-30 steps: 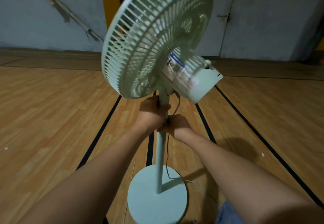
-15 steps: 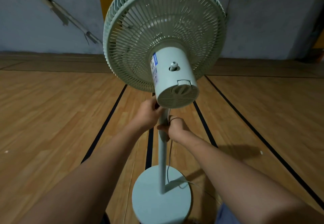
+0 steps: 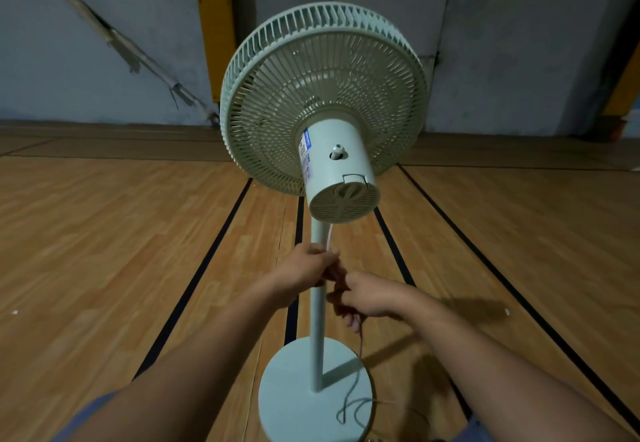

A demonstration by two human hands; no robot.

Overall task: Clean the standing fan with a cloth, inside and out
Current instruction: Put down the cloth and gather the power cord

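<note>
Gripping pole [image 3: 318, 306], both hands, left hand [image 3: 300, 273], right hand [image 3: 367, 297], label [image 3: 306, 157] unreadable

the pale green standing fan [image 3: 323, 102] stands on a wooden floor [image 3: 104, 251] with black lines, its motor housing [image 3: 337, 168] facing the camera. the left hand [image 3: 303, 273] grips the pole [image 3: 318, 337] below the housing. the right hand [image 3: 367, 298], just beside it, holds the thin cord [image 3: 353, 386], which trails down onto the round base [image 3: 294, 403].
</note>
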